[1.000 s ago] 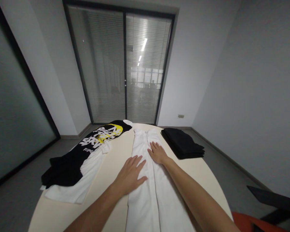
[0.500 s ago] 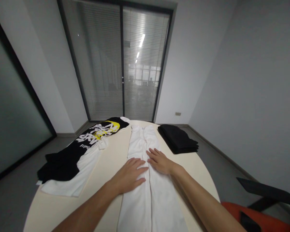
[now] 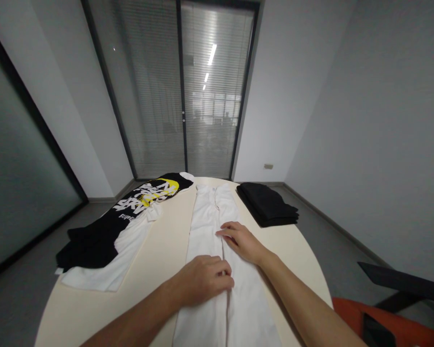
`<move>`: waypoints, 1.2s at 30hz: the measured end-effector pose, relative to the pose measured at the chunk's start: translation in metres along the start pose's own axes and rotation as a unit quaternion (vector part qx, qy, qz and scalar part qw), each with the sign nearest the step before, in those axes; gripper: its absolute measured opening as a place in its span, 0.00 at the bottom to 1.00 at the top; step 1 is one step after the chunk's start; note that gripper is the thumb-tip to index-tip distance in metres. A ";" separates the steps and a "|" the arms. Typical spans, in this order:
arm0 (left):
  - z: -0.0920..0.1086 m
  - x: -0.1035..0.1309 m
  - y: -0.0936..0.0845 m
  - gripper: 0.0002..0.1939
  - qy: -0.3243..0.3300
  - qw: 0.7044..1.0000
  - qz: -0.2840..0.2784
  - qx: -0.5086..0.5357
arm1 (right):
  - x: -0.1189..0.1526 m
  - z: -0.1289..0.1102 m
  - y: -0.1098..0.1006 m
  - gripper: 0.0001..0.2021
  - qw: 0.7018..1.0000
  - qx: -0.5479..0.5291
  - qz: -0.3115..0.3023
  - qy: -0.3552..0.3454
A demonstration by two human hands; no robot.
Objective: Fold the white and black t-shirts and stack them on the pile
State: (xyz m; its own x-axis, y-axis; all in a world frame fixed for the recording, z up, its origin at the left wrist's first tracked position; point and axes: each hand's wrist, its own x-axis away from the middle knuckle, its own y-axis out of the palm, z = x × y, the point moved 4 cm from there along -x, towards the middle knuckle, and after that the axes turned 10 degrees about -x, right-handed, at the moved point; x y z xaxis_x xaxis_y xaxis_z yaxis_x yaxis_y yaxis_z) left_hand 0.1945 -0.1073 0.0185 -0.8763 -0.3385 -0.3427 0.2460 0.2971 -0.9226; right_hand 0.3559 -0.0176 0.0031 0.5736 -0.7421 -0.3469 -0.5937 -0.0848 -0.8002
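Observation:
A pair of white trousers (image 3: 206, 241) lies lengthwise on the table, one leg beside the other, with a long edge running down the middle. My left hand (image 3: 206, 279) is over the lower part; its fingers are curled and closed on the cloth near that middle edge. Farther up, my right hand (image 3: 242, 241) rests on the trousers, fingers lightly bent and apart, their tips touching the cloth by the same edge. The cloth under both palms is hidden.
On the left of the round table (image 3: 169, 231) lies a black shirt (image 3: 94, 241) with white and yellow print, over a white garment (image 3: 133, 250). Folded black cloth (image 3: 267, 202) sits at the back right. An orange chair (image 3: 347, 318) with a black armrest stands at right.
My left hand has moved toward me and right, its flat fingers curling closed at the middle edge. My right hand's fingers have bent slightly, staying in nearly the same place.

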 end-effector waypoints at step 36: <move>-0.027 0.027 -0.014 0.12 -0.162 0.929 -0.202 0.262 | 0.011 -0.025 -0.005 0.14 0.972 -0.159 -0.172 0.036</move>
State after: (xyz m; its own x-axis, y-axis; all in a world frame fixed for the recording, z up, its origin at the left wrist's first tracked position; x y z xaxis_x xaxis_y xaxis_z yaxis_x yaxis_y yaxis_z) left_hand 0.1562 -0.0961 0.0271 -0.7909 -0.6046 0.0940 0.1665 -0.3605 -0.9178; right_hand 0.3510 -0.0423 0.0150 0.7344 -0.6774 -0.0420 -0.5249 -0.5276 -0.6679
